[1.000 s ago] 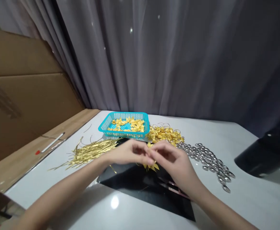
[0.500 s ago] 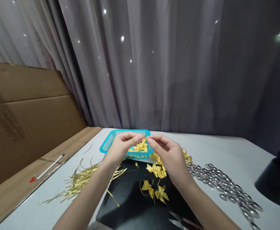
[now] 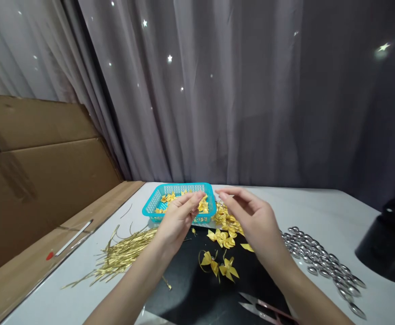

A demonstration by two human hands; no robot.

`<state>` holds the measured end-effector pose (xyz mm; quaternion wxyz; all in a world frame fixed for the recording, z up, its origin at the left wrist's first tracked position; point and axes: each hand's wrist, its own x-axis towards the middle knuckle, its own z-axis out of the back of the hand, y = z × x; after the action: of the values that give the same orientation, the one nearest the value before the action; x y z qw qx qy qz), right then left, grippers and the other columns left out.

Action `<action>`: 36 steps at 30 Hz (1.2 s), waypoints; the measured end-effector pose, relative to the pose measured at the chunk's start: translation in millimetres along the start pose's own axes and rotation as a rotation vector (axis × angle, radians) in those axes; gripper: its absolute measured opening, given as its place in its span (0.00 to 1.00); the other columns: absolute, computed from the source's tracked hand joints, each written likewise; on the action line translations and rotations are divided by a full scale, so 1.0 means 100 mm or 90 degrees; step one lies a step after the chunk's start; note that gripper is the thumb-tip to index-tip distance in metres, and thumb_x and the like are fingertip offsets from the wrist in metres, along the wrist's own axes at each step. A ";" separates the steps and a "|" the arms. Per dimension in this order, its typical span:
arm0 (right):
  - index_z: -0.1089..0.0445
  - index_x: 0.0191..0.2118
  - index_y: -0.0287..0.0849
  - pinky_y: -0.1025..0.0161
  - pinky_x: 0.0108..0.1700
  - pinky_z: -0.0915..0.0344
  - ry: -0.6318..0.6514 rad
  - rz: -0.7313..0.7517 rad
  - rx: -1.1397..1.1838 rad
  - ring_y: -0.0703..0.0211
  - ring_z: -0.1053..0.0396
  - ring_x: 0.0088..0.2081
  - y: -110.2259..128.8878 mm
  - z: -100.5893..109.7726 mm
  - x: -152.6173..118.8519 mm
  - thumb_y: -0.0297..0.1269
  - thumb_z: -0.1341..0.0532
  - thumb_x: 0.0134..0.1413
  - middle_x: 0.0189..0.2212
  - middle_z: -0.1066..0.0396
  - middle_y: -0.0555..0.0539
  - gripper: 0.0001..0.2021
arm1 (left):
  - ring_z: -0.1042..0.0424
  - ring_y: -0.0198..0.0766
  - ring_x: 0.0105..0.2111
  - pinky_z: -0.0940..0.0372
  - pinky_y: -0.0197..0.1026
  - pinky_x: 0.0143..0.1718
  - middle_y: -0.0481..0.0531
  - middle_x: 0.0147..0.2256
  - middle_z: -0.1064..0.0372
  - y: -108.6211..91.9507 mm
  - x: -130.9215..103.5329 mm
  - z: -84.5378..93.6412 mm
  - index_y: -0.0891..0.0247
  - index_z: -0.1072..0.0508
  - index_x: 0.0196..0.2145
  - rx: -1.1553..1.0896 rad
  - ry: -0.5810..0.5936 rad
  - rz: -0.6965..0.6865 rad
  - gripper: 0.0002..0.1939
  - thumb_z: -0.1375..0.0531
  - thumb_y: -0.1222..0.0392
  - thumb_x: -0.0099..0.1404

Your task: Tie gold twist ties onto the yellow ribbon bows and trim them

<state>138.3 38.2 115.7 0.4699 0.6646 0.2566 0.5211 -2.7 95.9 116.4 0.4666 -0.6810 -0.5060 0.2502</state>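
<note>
My left hand is raised in front of the basket, its thumb pressed on curled fingers; anything inside the pinch is hidden. To its right, my right hand has thumb and forefinger tips together, and whatever they pinch is too small to make out. Below them, on a black mat, lie yellow ribbon flowers with thin wire stems and a yellow flower cluster. A heap of yellow flowers sits just left of my right hand. Snips with bare blades lie near my right forearm.
A turquoise basket holds several yellow flowers. Gold wire stems lie left, silver oval beads right. A black round object stands at far right. A cardboard box and a white stick with a red end are left.
My hands have moved apart, the right one further right and the left slightly down. More of the basket's flowers and the flower heap now shows between and around them.
</note>
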 end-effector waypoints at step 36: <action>0.22 0.28 0.47 0.60 0.26 0.43 0.100 0.128 -0.186 0.59 0.36 0.26 0.10 0.12 -0.05 0.42 0.36 0.55 0.27 0.30 0.48 0.09 | 0.33 0.34 0.31 0.43 0.37 0.39 0.46 0.26 0.28 0.06 -0.13 0.00 0.60 0.21 0.24 0.161 0.026 -0.035 0.10 0.31 0.51 0.53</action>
<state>146.1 25.1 122.1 0.4855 0.5690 0.1463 0.6474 -5.0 83.1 109.7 0.5654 -0.6077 -0.4794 0.2852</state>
